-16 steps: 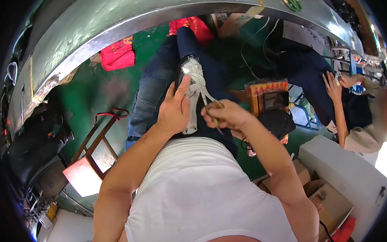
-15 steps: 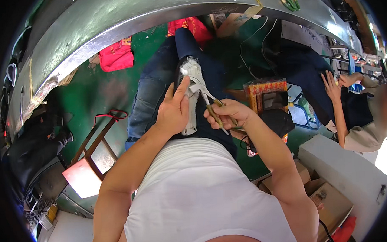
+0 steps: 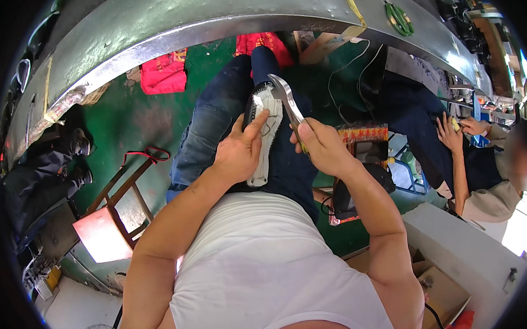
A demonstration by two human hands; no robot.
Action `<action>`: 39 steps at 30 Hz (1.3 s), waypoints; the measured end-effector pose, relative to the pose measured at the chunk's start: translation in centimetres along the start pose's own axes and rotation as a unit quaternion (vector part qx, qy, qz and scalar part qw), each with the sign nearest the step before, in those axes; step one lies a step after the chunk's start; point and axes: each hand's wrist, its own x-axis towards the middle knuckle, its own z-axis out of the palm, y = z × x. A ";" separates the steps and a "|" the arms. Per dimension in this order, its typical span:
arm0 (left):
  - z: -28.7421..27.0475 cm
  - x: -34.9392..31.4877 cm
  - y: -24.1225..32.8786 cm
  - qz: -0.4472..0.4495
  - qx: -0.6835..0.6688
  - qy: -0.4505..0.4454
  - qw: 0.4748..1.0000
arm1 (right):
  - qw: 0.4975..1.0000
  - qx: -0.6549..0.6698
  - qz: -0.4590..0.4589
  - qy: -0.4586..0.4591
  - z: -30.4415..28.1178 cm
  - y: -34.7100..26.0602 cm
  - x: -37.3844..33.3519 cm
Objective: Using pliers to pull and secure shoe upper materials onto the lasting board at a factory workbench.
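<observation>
A dark shoe [image 3: 258,170] lies sole-up along my thighs, its toe end pointing away from me. Its underside is whitish, with a bristly rim of gathered material at the far end. My left hand [image 3: 238,151] grips the shoe's left side, index finger stretched over the pale underside. Closed round dark handles, my right hand [image 3: 321,144] holds steel pincers [image 3: 290,104]. Their curved head is at the right edge of the toe end; whether the jaws bite on anything is too small to tell.
A metal-edged bench [image 3: 212,36] crosses ahead of my knees. On the left stands a wooden stool [image 3: 112,233]. A black bag [image 3: 363,190] lies right of my legs, beside a red printed box [image 3: 364,134]. A co-worker [image 3: 478,163] sits at the far right, hands on something small.
My right hand has risen, bringing the pincers from beside the shoe's middle up to its toe end. The handles have come together. My left hand stays on the shoe.
</observation>
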 end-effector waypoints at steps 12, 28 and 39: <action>1.9 0.0 -0.8 -0.071 -0.117 0.029 0.990 | 0.987 -0.148 -0.066 -0.005 1.6 0.1 0.7; 0.1 -1.7 -3.6 0.040 -0.337 -0.128 0.932 | 0.970 -0.232 0.022 -0.063 3.0 1.3 -2.4; -0.6 -0.5 -3.7 0.029 -0.202 -0.087 0.975 | 0.997 -0.014 0.077 -0.021 2.8 2.3 -3.9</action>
